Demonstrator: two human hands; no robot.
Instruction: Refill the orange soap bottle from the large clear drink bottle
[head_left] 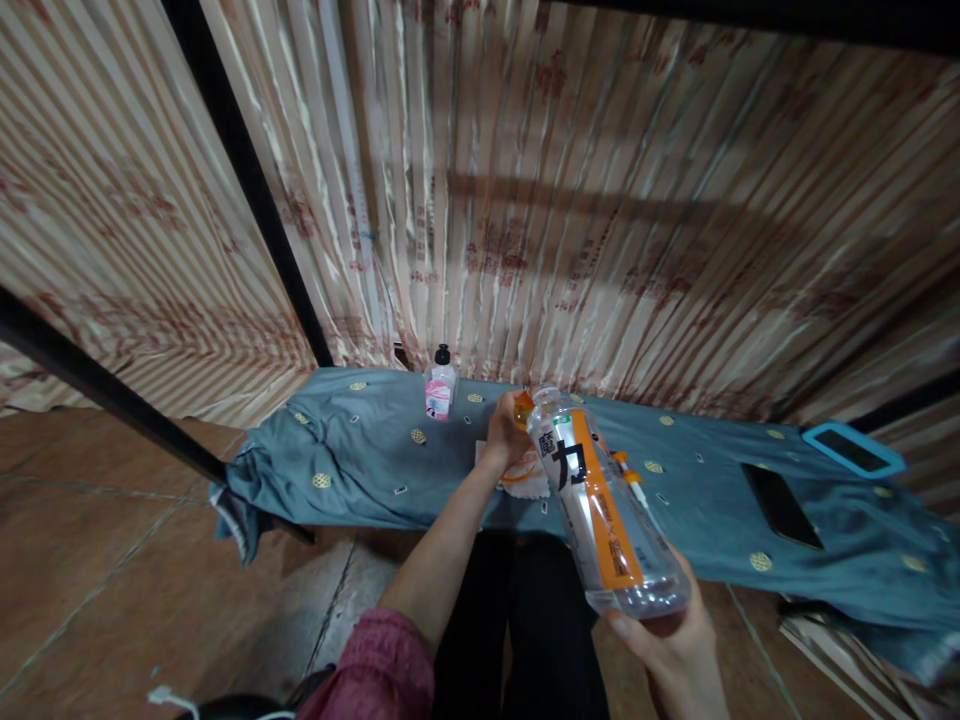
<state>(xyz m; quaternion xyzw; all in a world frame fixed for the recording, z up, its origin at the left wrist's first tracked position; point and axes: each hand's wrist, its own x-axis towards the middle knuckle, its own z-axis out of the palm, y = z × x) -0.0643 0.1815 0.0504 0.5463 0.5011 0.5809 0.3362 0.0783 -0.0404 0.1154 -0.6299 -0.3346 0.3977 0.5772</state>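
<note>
Fingers are closed by the left hand (508,430) on a small orange item (523,406) and by the right hand (664,650) around a plastic bottle (596,500), seemingly being aligned, steadiness needed next.

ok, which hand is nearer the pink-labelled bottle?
Left. The left hand is right of the pink-labelled bottle, near the top of the big clear bottle; the right hand is farther right, at that bottle's base.
</note>
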